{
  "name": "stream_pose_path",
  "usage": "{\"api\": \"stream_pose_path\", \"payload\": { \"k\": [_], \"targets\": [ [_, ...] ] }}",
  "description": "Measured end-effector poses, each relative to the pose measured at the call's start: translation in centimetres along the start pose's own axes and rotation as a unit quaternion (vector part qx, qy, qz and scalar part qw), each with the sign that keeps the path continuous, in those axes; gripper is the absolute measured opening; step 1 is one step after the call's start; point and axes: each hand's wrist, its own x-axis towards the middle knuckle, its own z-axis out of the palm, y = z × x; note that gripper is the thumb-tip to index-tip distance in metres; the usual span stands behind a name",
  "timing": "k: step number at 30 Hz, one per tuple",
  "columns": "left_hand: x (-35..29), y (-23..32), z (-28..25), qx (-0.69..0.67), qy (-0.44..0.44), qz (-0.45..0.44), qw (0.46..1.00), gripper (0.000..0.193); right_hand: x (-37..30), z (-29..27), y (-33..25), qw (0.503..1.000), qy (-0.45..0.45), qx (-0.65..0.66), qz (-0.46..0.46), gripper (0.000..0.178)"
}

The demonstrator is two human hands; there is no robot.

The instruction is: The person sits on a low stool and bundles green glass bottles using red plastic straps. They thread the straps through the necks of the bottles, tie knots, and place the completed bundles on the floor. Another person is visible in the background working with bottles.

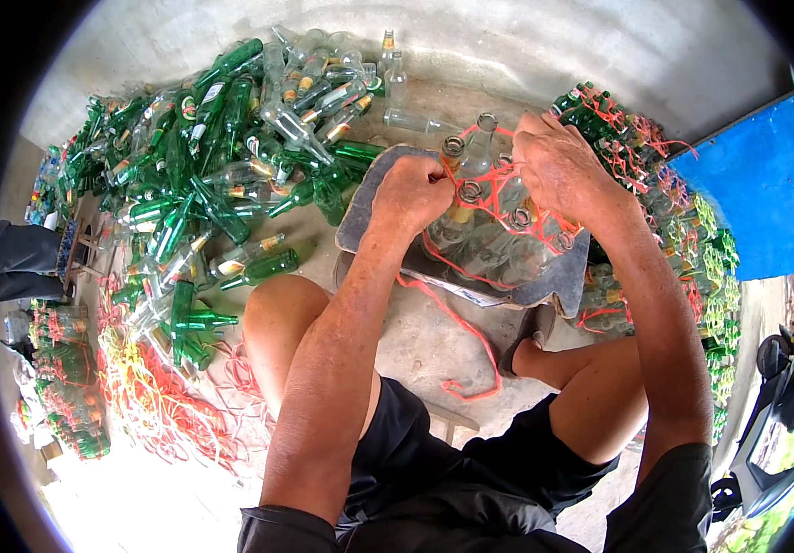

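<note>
A cluster of several clear glass bottles stands upright on a dark, worn board in front of me. Red plastic twine runs around and between their necks, and a loose end hangs down to the floor. At the cluster's left side, my left hand is closed with the fingers pinching the twine beside a bottle neck. On the right, my right hand is closed over the far bottles, with a strand of the twine at its fingertips. That hand hides some of the bottle necks.
A large heap of green and clear bottles lies left against the wall. Tied bottle bundles stack up at the right, near a blue panel. Tangled red and yellow twine covers the floor at lower left. A motorbike stands far right.
</note>
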Motion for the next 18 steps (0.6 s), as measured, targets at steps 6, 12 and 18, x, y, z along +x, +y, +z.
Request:
{"api": "stream_pose_path", "payload": {
  "k": [6,12,18],
  "targets": [
    [-0.5,0.4,0.1,0.009,0.026,0.038,0.999,0.023,0.4,0.5,0.7,0.999,-0.003,-0.039,-0.014,0.006],
    [-0.8,0.9,0.2,0.000,0.044,0.059,0.997,0.021,1.2,1.6,2.1,1.000,-0.020,-0.006,-0.010,0.004],
    [-1.2,1.7,0.0,0.026,0.058,0.033,0.997,0.025,3.1,0.4,1.6,0.991,-0.108,0.014,0.079,0.009]
  ]
}}
